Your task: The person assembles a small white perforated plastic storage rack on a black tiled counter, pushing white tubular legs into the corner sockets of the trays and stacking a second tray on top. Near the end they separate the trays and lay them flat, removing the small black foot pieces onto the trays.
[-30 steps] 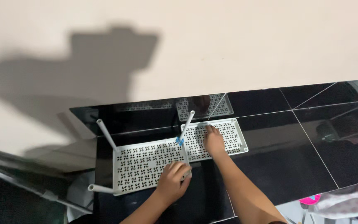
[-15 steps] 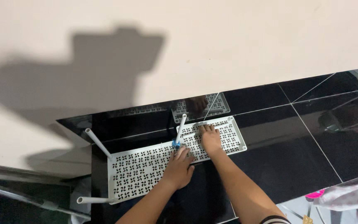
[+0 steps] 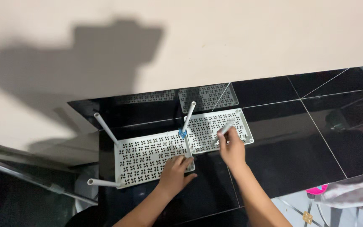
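Two white perforated shelf panels lie side by side on glossy black floor tiles against a cream wall. My left hand presses on the front right corner of the left panel, which has white tube legs sticking up at its corners. My right hand holds a white tube slanted over the right panel. Another tube with a blue fitting stands where the panels meet.
The cream wall rises right behind the panels and carries a dark shadow. A metal rail crosses the lower left. A pink object and patterned cloth lie at the lower right.
My right hand has lifted off the right panel and now holds a white tube. My left hand stays on the left panel's corner. The view has shifted slightly.
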{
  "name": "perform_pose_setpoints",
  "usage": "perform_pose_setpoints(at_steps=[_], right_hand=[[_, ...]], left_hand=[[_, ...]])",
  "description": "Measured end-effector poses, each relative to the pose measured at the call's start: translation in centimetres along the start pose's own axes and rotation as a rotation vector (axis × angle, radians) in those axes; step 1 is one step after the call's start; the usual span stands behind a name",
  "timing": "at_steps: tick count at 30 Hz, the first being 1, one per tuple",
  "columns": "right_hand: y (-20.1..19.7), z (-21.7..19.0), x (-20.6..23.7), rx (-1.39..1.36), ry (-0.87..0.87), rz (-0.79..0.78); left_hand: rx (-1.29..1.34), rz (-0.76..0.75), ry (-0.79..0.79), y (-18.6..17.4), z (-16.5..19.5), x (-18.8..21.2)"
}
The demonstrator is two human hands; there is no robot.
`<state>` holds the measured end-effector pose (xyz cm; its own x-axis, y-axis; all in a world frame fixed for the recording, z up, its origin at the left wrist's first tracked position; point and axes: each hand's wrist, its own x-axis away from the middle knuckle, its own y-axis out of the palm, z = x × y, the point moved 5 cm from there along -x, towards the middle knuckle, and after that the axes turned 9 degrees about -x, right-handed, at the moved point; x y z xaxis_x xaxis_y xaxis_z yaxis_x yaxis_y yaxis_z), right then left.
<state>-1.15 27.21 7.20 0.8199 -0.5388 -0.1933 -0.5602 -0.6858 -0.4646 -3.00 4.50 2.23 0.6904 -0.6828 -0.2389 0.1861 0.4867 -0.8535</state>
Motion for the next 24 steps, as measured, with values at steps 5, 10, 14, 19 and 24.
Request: perform_pose_setpoints(at_steps=[5,10,14,19,24], right_hand=[[1.1,-1.6,4.8,-0.418,-0.010,-0.145],[2.1,-3.5,7.6,-0.196,-0.135,-0.240],[2.4,-5.3,8.3,-0.117,-0.232,-0.267],[2.7,-7.1,8.9,-0.037,-0.360,-0.320],[3.2,-7.0,8.5,0.022,-0.228,-0.402]], left_hand=[[-0.002,0.041,0.014,-0.4,-0.2,1.2],[0.029,0.094,0.029,-1.3,0.1,1.7],[0.055,0.102,0.019,-1.8,0.2,1.9],[0.070,0.100,0.007,-1.6,-0.2,2.0],[0.051,0.098,0.026,-1.2,-0.4,2.0]])
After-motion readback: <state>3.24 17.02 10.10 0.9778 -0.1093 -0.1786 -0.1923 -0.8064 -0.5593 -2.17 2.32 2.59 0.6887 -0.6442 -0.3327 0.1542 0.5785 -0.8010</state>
